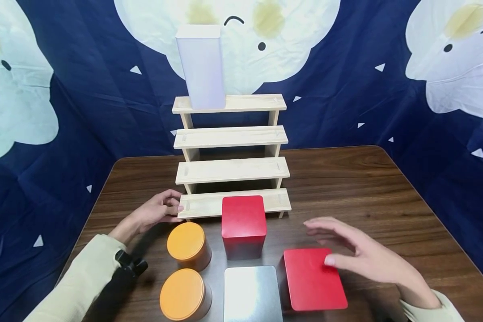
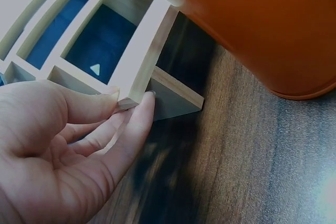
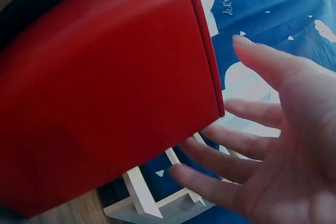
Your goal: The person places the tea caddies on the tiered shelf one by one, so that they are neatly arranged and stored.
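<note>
A pale wooden stepped shelf [image 1: 233,170] stands toward the back of the table. My left hand [image 1: 154,211] pinches the left end of its lowest step [image 2: 142,61], thumb on top and fingers beneath. Over to the right, my right hand [image 1: 360,250] is held beside a red square tin [image 1: 314,279], its fingers spread and relaxed with nothing in them. In the right wrist view the open fingers [image 3: 252,59] are close to the red tin's edge. On the top step stands a tall white tin [image 1: 203,71].
Another red tin [image 1: 243,219] stands in front of the lowest step and partly hides it. Two round orange tins [image 1: 186,241] are at the left front, a silver square tin [image 1: 252,293] between them and the right red tin. A dark blue cloud-print cloth [image 1: 338,103] hangs behind the wooden table [image 1: 338,179].
</note>
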{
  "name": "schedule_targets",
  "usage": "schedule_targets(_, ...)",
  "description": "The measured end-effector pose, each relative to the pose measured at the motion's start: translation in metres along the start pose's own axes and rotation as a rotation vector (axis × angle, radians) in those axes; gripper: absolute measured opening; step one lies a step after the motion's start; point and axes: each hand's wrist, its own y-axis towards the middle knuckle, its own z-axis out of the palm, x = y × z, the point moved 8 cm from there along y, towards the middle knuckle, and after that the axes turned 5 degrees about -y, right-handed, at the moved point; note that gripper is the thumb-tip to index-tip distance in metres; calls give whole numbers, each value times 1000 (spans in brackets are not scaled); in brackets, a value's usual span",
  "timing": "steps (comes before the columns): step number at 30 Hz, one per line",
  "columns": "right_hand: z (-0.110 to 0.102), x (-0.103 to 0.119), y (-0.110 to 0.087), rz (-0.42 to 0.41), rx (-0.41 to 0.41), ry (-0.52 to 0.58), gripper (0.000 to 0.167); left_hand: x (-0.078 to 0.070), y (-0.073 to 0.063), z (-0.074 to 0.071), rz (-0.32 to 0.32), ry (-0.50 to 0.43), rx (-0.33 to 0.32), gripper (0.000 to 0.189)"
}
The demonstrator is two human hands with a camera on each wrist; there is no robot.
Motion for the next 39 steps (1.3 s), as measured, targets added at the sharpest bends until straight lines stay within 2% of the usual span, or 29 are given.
schedule_targets(2, 6, 3, -5, -22, 20, -22, 66, 0, 0, 0, 0, 0, -3, 48)
schedule_targets(4, 11, 4, -11, -5, 47, -22, 70, 0, 0, 0, 1, 2, -4, 49)
schedule_targets(12, 23, 7, -32, -5, 145, 75, 86, 0, 0, 0, 0, -1, -4, 48)
schedule_targets(16, 28, 9, -36, 39, 183, 93, 90, -1, -1, 0, 0, 2, -8, 48)
schedule_targets(19, 32, 7, -38, 130, 192, 81, 92, 0, -1, 0, -2, 4, -9, 48)
schedule_targets(23, 37, -2, -43, 362, 203, 122, 93, 0, -1, 0, -4, 3, -10, 48)
schedule_targets(26, 38, -7, -46, 438, 187, 130, 93, 0, 0, 0, -4, 3, -11, 48)
schedule_targets(34, 32, -10, -46, 461, 97, 43, 92, 1, -1, 0, 3, 3, -7, 48)
schedule_targets(39, 24, -11, -48, 364, 38, -53, 90, 0, -1, 1, 3, -3, -6, 47)
